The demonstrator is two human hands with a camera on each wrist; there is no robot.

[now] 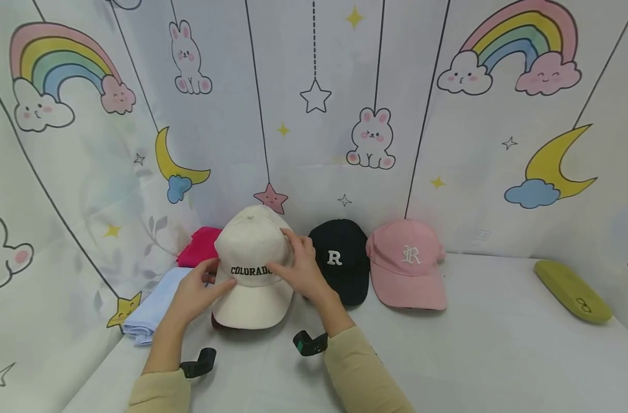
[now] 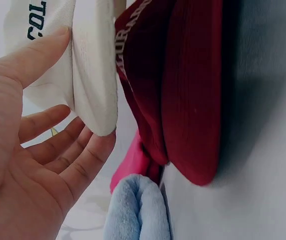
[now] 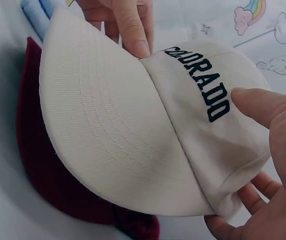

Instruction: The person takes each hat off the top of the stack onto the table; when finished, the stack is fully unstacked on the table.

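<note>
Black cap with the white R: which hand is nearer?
Right. The right hand holds the white cap on the side facing the black cap; the left hand holds the white cap's opposite side.

Head view looks forward and down from well back over table [image 1: 489,344]; wrist views tight in, left and right, tipped sideways, both catching cream cap [image 3: 143,125], maroon cap [image 2: 193,95]

Head view bright, even; wrist views dimmer, soft shading on white cap [image 3: 145,122]
</note>
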